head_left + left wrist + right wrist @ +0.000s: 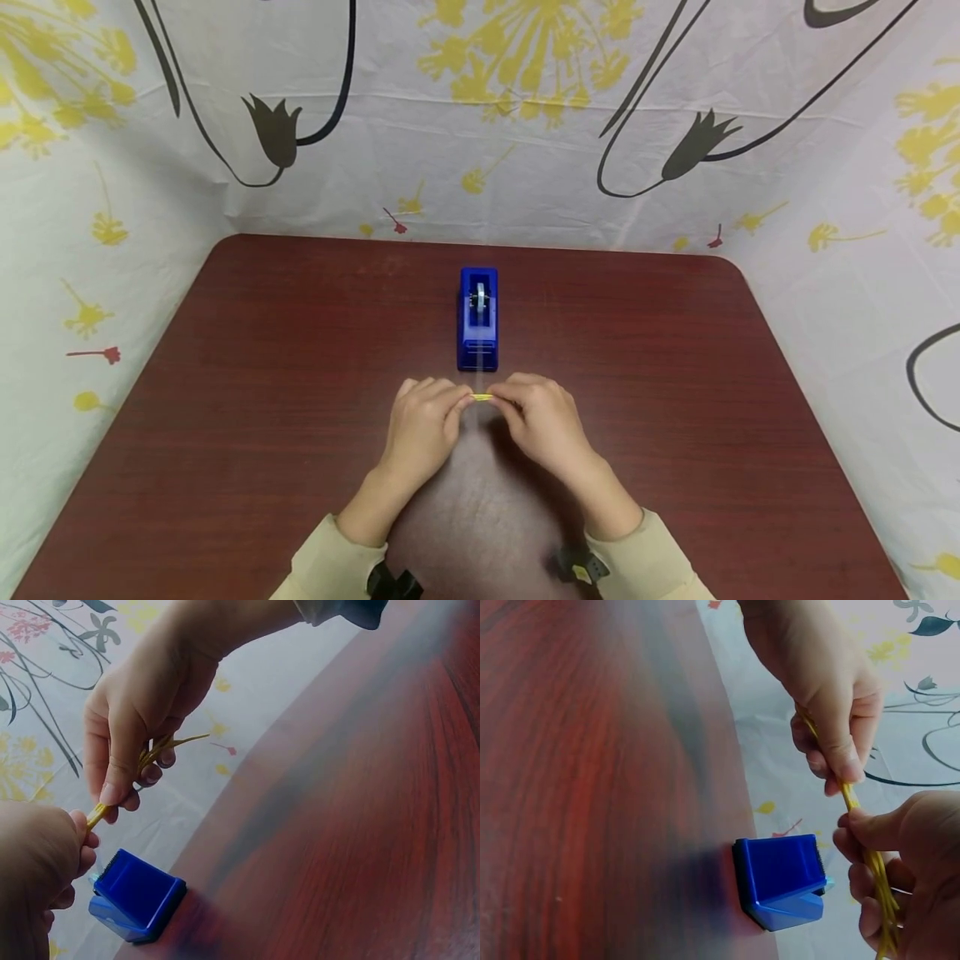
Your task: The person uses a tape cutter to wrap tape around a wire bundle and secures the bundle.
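Note:
A thin yellow bundle of strands (482, 397) is pinched between both hands, with a short length showing between the fingertips. The left hand (423, 427) grips it from the left and the right hand (545, 421) from the right. In the right wrist view the yellow strands (880, 879) run through the right palm, their loose ends spread. The left wrist view has a thin end (187, 739) sticking out past the right hand's fingers. Just beyond the hands stands a blue tape dispenser (478, 321) with a roll in it; a clear strip seems to reach toward the bundle.
The dark red wooden table (300, 333) has rounded far corners. White cloth (540, 192) with yellow, red and grey flower prints hangs behind it and at both sides. Dark devices sit at both wrists by the beige sleeves.

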{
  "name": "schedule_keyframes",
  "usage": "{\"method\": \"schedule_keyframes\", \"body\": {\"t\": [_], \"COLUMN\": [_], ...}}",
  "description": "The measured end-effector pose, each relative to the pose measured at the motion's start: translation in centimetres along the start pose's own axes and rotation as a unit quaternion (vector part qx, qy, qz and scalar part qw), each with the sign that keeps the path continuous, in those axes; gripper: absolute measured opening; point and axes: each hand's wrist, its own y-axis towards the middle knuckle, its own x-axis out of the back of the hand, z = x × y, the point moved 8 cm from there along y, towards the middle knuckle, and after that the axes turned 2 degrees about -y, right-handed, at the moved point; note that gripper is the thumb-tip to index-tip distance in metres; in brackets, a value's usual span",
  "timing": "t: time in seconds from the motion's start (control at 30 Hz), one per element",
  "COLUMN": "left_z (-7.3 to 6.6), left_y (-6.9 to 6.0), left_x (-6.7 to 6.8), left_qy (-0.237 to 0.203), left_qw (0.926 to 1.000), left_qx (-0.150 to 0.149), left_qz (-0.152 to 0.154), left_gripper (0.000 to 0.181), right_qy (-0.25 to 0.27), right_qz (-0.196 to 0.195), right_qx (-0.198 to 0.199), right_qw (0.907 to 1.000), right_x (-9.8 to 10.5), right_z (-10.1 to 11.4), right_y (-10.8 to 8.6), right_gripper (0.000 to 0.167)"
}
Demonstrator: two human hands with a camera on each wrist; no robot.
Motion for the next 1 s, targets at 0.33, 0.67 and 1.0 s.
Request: {"method": "schedule_keyframes", "body": {"t": [0.33, 0.67, 1.0], "left_z": [0.3, 0.4, 0.1], "left_y": [0.9, 1.4, 1.3], "left_x": [-0.2, 0.0, 0.3], "left_qy": [-0.003, -0.003, -0.001], "left_qw": [0.9973, 0.997, 0.9999], "left_qx": [0.019, 0.032, -0.005], "left_qz": [0.07, 0.071, 0.015], "left_gripper": [0.012, 0.01, 0.009], "right_qy": [-0.031, -0.028, -0.008], "right_qz": [-0.07, -0.102, -0.065], "right_qx": [0.055, 0.079, 0.05], "right_qw": [0.9956, 0.9912, 0.9966], "right_x": [0.1, 0.7, 0.6], "right_z": [0.6, 0.9, 0.5], "right_y": [-0.8, -0.6, -0.2], "right_gripper": [0.009, 0.01, 0.012]}}
